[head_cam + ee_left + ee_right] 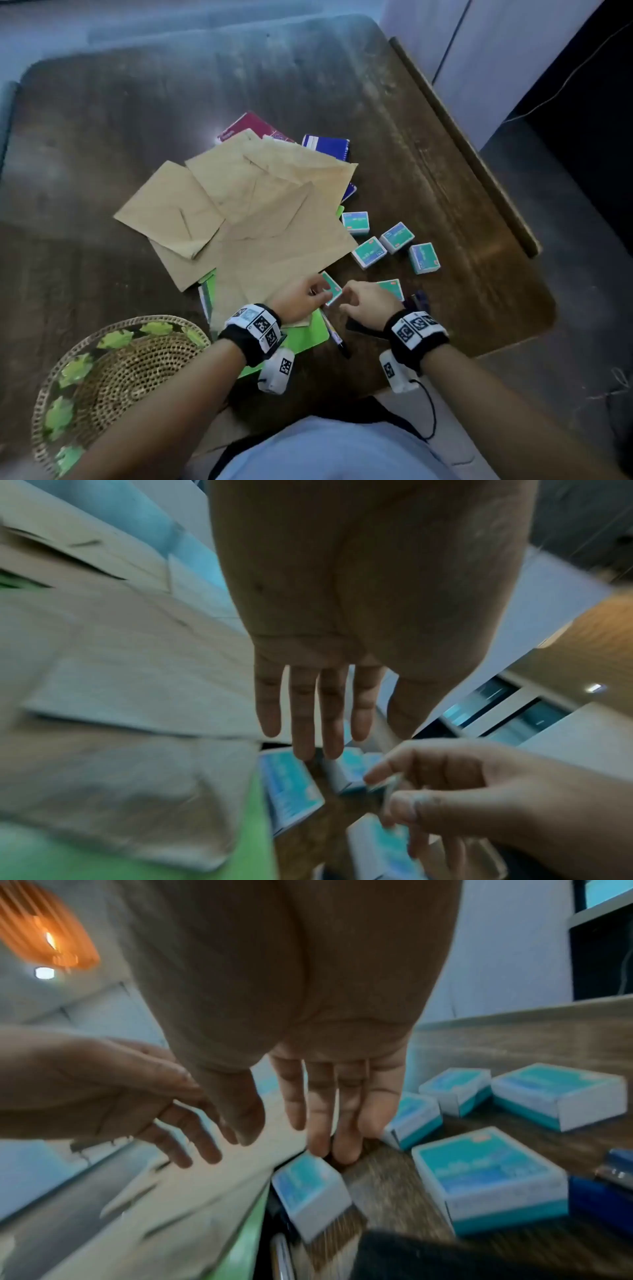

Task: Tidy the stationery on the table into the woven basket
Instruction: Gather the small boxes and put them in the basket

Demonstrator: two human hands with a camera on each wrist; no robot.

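In the head view, a dark wooden desk [428, 192] is seen strewn with brown envelopes [274, 219], notebooks at the far side, a green folder [305, 337] under the near envelopes, a pen [337, 339] and several small teal-and-white boxes to the right; the woven basket [113, 373] sits at the near left corner, well apart from the boxes. The left hand [301, 296] and right hand [368, 301] are brought close together over one small box [331, 288] lying just beside the edge of the envelopes. A likely failure is judged to be the box being nudged under the envelopes or knocked against the pen instead of being lifted, since both hands crowd the same spot and no firm hold is visible. In the left wrist view, which is blurred, the left hand's fingers [304, 712] are seen straight and slightly apart above the box [291, 788], holding nothing; the right hand lower right appears to have thumb and forefinger near a box edge, though a pinch cannot be confirmed. In the right wrist view, the right hand's fingers [337, 1123] are extended, nearly together, their tips at or just above the far edge of the box [311, 1188]; contact cannot be told.
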